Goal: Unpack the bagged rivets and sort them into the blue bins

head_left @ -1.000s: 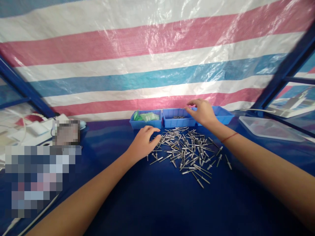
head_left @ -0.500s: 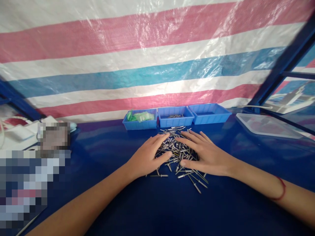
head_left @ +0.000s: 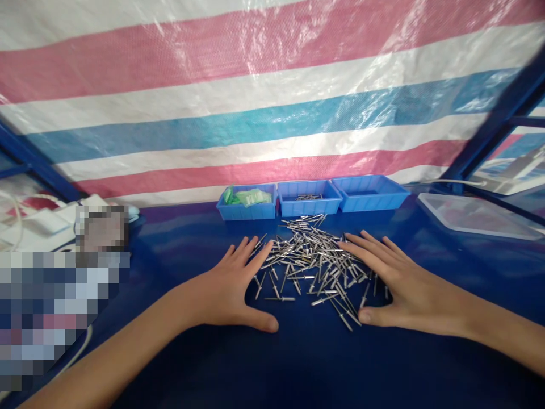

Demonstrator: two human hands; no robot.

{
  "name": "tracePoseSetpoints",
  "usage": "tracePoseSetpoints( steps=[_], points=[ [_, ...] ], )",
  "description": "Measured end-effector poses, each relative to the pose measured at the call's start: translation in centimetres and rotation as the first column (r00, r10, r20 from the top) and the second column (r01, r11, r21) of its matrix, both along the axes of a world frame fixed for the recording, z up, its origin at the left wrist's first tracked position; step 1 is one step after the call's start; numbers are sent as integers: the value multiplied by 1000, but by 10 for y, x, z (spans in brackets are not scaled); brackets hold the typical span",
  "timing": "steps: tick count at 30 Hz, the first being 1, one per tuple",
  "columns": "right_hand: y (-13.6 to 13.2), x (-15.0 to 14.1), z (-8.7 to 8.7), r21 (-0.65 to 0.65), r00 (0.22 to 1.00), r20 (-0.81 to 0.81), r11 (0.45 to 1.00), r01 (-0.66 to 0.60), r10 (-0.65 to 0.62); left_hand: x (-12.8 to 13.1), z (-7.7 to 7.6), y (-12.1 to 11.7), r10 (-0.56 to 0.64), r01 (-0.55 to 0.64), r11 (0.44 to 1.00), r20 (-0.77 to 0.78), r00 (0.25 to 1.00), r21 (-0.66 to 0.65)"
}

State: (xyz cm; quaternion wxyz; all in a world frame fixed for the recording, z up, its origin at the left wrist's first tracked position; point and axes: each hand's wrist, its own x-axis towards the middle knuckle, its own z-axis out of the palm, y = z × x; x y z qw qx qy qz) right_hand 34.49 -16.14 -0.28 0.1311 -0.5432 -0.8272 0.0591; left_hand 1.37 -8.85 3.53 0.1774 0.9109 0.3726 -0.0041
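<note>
1. The left hand [head_left: 225, 289] is at the left edge of a heap of metal rivets [head_left: 313, 247], fingers spread and grasping nothing; whether a fingertip touches a rivet, I cannot tell.
2. The right hand [head_left: 409, 289] mirrors it on the right side, fingers splayed and unclenched, partly covering a few outlying rivets, with nothing visibly held.
3. The rivets lie between the two hands on the dark blue surface [head_left: 298, 363], pointing many ways, with a few strays toward the near side.
4. A small batch of similar metal pieces sits inside the middle tray [head_left: 310, 209], just behind the heap.
5. The left tray [head_left: 249, 212] holds green plastic wrapping [head_left: 253, 197]; the right tray [head_left: 377, 201] stands at the far end of the row.
6. Judging by this layout, the handling is at an early stage: only that small batch is in a tray, while most rivets remain loose and unaligned.
</note>
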Motion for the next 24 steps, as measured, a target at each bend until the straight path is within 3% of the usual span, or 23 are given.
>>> tracePoseSetpoints(
  steps=[4,10,15,20,24],
  points=[
    [12,-26,2,1,999,-35,1000,-2,2,32,-20,3,34,-39,996,68,997,75],
    [49,-65,11,143,970,-236,990,-19,53,71,-27,18,28,-89,985,371,928,149],
    [66,-77,14,216,973,-228,976,10,41,73,-30,19,47,-135,982,516,855,134],
    [60,-80,11,318,984,-177,947,39,19,70,-31,17,0,-139,967,542,840,216],
    [49,-81,15,281,926,-375,957,75,38,69,-30,16,-103,-130,934,600,793,333]
  ],
)
